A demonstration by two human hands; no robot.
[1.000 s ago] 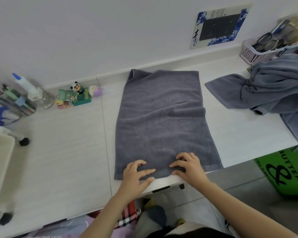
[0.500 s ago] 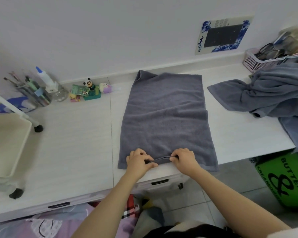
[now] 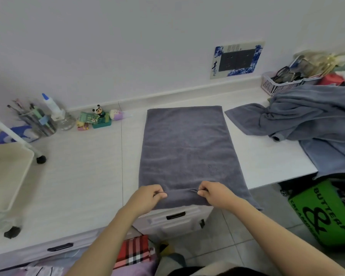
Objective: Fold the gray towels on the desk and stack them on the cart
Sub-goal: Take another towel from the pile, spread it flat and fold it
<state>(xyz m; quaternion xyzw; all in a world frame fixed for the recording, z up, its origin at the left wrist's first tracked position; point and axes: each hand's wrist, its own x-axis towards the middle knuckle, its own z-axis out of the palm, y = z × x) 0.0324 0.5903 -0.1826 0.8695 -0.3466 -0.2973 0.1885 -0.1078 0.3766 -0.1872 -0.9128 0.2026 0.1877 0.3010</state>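
A gray towel (image 3: 187, 148) lies flat at the centre of the frame on the white desk (image 3: 84, 176), its near edge hanging slightly over the front. The left hand (image 3: 147, 198) and right hand (image 3: 215, 194) each pinch that near hem between thumb and curled fingers, raising a small ridge between them. To fold well, I judge both hands should lift together, carry the hem straight toward the far edge by the wall and match the corners before pressing flat. More gray towels (image 3: 307, 118) sit heaped at the right. The cream cart (image 3: 10, 176), at the left edge, holds no folded towels yet.
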